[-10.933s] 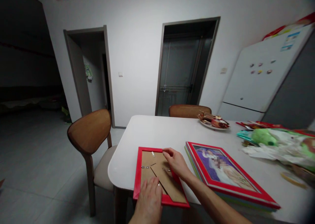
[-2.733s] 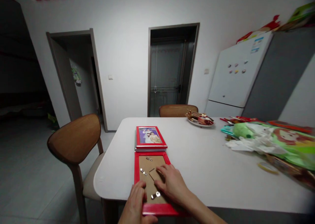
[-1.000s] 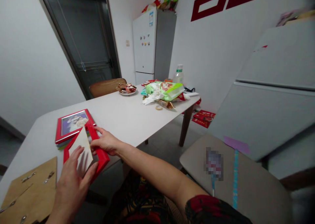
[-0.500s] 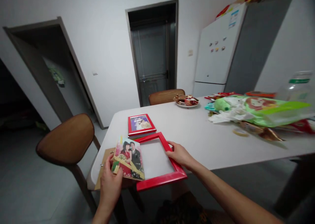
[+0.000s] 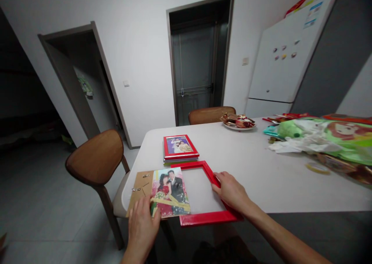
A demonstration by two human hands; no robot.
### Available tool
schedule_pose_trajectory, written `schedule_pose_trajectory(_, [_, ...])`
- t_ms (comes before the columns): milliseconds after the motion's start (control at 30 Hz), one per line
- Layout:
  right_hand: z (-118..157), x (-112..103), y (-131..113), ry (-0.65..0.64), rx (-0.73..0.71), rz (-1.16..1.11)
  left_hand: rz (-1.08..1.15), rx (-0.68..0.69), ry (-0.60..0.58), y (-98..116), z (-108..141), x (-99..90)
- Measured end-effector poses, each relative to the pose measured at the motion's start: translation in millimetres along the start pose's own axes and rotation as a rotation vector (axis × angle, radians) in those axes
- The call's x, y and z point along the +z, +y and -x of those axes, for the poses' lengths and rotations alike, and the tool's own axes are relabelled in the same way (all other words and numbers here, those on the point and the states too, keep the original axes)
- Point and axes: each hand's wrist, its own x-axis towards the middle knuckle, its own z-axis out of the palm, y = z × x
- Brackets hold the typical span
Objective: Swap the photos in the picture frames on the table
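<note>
My left hand (image 5: 143,220) lies on the lower left part of a photo (image 5: 173,188) of a couple in red and dark clothes, its fingers stretched out on top. Under the photo's left side shows a brown backing board (image 5: 143,182) with metal clips. The photo overlaps the left side of an empty red picture frame (image 5: 209,218), whose front edge juts past the table edge. My right hand (image 5: 231,190) grips that frame's right bar, thumb inside the opening and fingers over the outer side. Behind it sits a framed photo (image 5: 180,146) with a red border, on top of another flat item.
The white table (image 5: 250,171) carries a plate of wrapped snacks (image 5: 238,122) at the back. Plastic bags (image 5: 334,134) and a tape roll (image 5: 317,168) lie at right. One brown chair (image 5: 95,159) stands left, another (image 5: 211,115) behind. A fridge (image 5: 279,70) is at back right.
My left hand has set the raised photo down over the backing board and the frame's left side, and its fingers have loosened. My right hand keeps its grip. The view has turned left.
</note>
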Motion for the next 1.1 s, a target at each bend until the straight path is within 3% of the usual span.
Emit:
schedule_pose_trajectory(67, [1, 2, -15, 0.024, -0.072, -0.131, 0.026, 0.072, 0.003, 4, 1, 1.9])
schedule_pose_trajectory(167, [2, 15, -45, -0.108, -0.106, -0.458, 0.121, 0.246, -0.045, 13, 4, 9.8])
schedule_pose_trajectory(233, [0, 28, -65, -0.206, -0.065, -0.643, 0.144, 0.341, -0.096, 20, 6, 18.5])
schedule_pose_trajectory(300, [-3, 36, -83, -0.224, 0.019, -0.785, 0.138, 0.372, -0.111, 23, 5, 28.0])
schedule_pose_trajectory(433, [-9, 27, -112, -0.119, 0.053, -1.108, 0.285, 0.305, 0.002, 23, -8, 33.5])
schedule_pose_trajectory(567, [-5, 3, -127, -0.138, 0.065, -1.379, 0.641, 0.049, 0.178, 27, -25, 10.9])
schedule_pose_trajectory(700, [3, 7, -118, -0.305, 0.264, -1.443, 1.072, -0.328, 0.221, 49, -28, -4.3])
schedule_pose_trajectory(767, [4, 13, -108, -0.351, 0.344, -1.549, 1.317, -0.377, 0.155, 62, -25, -0.3])
schedule_pose_trajectory(833, [2, 15, -94, -0.275, 0.363, -1.654, 1.464, -0.354, 0.07, 71, -21, 7.9])
schedule_pose_trajectory(933, [-7, 8, -68, -0.168, 0.344, -1.629, 1.481, -0.326, -0.044, 74, -17, 19.2])
schedule_pose_trajectory(1033, [-16, -3, -41, -0.202, 0.348, -1.447, 1.347, -0.338, -0.08, 66, -15, 26.5])
schedule_pose_trajectory(1100, [-20, -6, -28, -0.238, 0.341, -1.309, 1.164, -0.276, -0.11, 63, -11, 30.0])
